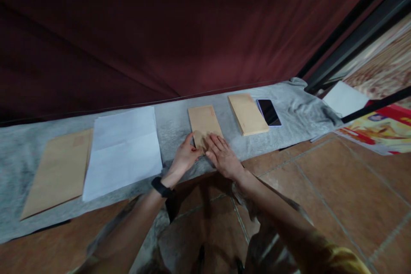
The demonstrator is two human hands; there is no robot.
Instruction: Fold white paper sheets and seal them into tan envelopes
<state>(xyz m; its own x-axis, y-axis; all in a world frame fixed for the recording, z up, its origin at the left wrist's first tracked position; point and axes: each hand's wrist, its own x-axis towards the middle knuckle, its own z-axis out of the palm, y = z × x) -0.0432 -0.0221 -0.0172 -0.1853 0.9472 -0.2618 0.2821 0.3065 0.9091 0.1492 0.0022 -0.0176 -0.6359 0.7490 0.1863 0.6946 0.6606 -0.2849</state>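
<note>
A small brown envelope (203,123) lies on a grey cloth (173,126) spread over the floor. My left hand (185,156) is at the envelope's near left corner, thumb on the paper and fingers curled at its edge. My right hand (223,157) lies flat on the near right end, fingers stretched out and pressing down. A black band sits on my left wrist (160,186).
A stack of white paper sheets (123,150) and a large brown envelope (61,168) lie to the left. A pile of small brown envelopes (247,114) and a dark phone (269,112) lie to the right. Brown floor tiles (337,180), dark red curtain (160,30) behind.
</note>
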